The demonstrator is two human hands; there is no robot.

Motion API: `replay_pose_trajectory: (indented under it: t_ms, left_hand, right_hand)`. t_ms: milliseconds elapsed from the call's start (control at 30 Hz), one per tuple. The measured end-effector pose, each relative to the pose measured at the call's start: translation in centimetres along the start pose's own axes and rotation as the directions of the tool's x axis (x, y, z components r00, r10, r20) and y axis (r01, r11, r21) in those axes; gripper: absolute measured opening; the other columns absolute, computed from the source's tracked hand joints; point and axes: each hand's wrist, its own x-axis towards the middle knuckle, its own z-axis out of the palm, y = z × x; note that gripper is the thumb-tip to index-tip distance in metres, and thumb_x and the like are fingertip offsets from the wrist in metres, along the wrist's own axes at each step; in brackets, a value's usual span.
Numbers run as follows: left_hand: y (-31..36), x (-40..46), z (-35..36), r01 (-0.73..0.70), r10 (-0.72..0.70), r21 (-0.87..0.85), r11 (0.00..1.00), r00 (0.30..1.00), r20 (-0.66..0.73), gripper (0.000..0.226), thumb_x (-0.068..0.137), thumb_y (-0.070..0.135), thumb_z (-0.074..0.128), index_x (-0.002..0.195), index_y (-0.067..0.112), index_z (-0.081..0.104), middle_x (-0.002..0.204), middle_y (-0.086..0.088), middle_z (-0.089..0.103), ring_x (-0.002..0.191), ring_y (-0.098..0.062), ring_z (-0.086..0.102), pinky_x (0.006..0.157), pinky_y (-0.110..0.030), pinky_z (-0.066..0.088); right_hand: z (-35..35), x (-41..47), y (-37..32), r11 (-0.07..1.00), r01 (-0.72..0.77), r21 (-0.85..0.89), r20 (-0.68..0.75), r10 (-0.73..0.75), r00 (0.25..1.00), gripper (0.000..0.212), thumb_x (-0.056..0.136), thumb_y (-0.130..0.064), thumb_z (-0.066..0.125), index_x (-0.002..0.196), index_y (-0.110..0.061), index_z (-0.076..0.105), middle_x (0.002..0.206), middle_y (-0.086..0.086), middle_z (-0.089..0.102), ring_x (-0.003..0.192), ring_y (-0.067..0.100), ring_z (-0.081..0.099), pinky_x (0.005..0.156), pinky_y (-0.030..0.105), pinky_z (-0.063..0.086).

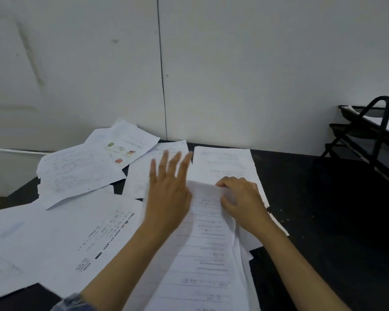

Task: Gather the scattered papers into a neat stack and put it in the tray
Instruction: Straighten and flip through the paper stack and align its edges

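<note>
Papers (pixel 81 176) not yet gathered lie scattered left of and beyond the growing stack (pixel 207 243), so the left hand (pixel 169 194) is the nearer one; it hovers blurred, fingers straight and spread, above a sheet just left of the stack. The right hand (pixel 240 198) pinches the stack's top sheet at its far edge, the stack's long axis running away from the person, and the black tray (pixel 368 131) stands well to the stack's right.

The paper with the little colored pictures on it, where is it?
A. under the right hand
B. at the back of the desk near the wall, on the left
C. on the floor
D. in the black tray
B: the paper with colored pictures lies at the back left against the wall, apart from the black tray and the right hand.
</note>
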Motion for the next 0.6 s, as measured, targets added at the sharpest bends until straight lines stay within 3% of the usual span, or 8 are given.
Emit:
replay_pose_trajectory:
  t_ms: [67,133,200,267,367,467,533,600]
  left_hand:
    - [2.1,1.9,1.6,-0.119,0.115,0.033,0.992,0.987,0.115,0.048,0.094,0.029,0.043,0.140,0.017,0.042,0.139,-0.006,0.050,0.142,-0.030,0.028,0.118,-0.055,0.004]
    - [3.5,3.4,3.4,-0.118,0.108,0.033,0.993,0.970,0.220,0.033,0.098,0.030,0.031,0.114,0.018,0.057,0.112,-0.001,0.064,0.121,-0.023,0.049,0.118,-0.048,0.000]
    - [4.2,4.1,5.3,-0.112,0.114,-0.024,0.993,0.978,0.175,0.035,0.096,0.027,0.025,0.090,0.015,0.057,0.085,0.000,0.063,0.090,-0.021,0.055,0.113,-0.043,0.018]
    - [4.8,4.4,6.7,-0.121,0.129,-0.147,0.982,0.991,0.042,0.034,0.092,0.025,0.023,0.073,0.015,0.049,0.066,0.000,0.054,0.069,-0.021,0.047,0.088,-0.040,0.038]
    - [6.2,4.7,8.4,-0.124,0.104,-0.299,0.946,0.991,-0.081,0.027,0.091,0.023,0.027,0.067,0.018,0.038,0.060,0.004,0.039,0.061,-0.017,0.035,0.068,-0.034,0.033]
    - [6.2,4.8,9.5,-0.048,-0.005,-0.399,0.916,0.992,-0.129,0.030,0.092,0.023,0.025,0.066,0.016,0.038,0.060,0.003,0.038,0.064,-0.017,0.034,0.067,-0.033,0.027]
    - [5.6,4.9,9.7,-0.006,-0.095,-0.511,0.859,0.981,-0.171,0.030,0.094,0.023,0.022,0.066,0.017,0.032,0.061,0.007,0.032,0.064,-0.015,0.030,0.066,-0.029,0.023]
    - [5.2,4.9,9.4,0.012,-0.162,-0.603,0.798,0.967,-0.195,0.028,0.094,0.025,0.020,0.068,0.023,0.026,0.062,0.010,0.030,0.065,-0.010,0.033,0.067,-0.023,0.024]
  right_hand:
    - [0.4,1.0,0.0,0.999,0.029,0.029,-0.032,-0.028,0.999,0.016,0.091,-0.017,0.057,0.103,-0.028,0.058,0.102,-0.014,0.062,0.097,0.011,0.052,0.095,0.030,0.031]
    - [0.7,1.7,0.4,0.992,0.020,0.128,-0.048,-0.014,0.999,0.015,0.092,-0.013,0.055,0.101,-0.023,0.061,0.099,-0.009,0.064,0.093,0.011,0.053,0.093,0.034,0.039]
    - [0.9,1.7,1.7,0.973,-0.027,0.231,-0.041,0.038,0.998,0.016,0.091,-0.011,0.056,0.103,-0.020,0.062,0.102,-0.006,0.062,0.096,0.011,0.053,0.092,0.031,0.043]
    - [1.0,1.1,2.8,0.932,-0.039,0.360,-0.071,0.069,0.995,0.018,0.091,-0.014,0.060,0.106,-0.024,0.060,0.109,-0.008,0.056,0.103,0.004,0.053,0.092,0.018,0.042]
    - [0.8,0.2,4.5,0.860,-0.014,0.511,-0.140,0.099,0.985,0.027,0.092,-0.020,0.061,0.117,-0.025,0.054,0.119,-0.013,0.055,0.113,0.001,0.053,0.096,0.013,0.042]
    - [-0.2,-0.1,5.9,0.735,-0.101,0.671,-0.272,0.371,0.888,0.034,0.093,-0.033,0.053,0.126,-0.028,0.046,0.119,-0.013,0.058,0.111,0.003,0.056,0.091,0.017,0.046]
    - [-1.0,-0.3,7.1,0.799,-0.220,0.560,-0.395,0.490,0.777,0.026,0.095,-0.031,0.052,0.121,-0.028,0.048,0.107,-0.006,0.061,0.100,0.009,0.059,0.078,0.017,0.047]
    - [-1.2,-0.8,8.1,0.826,-0.406,0.391,-0.358,0.543,0.759,0.024,0.094,-0.030,0.054,0.117,-0.026,0.047,0.099,-0.003,0.060,0.089,0.014,0.059,0.073,0.021,0.050]
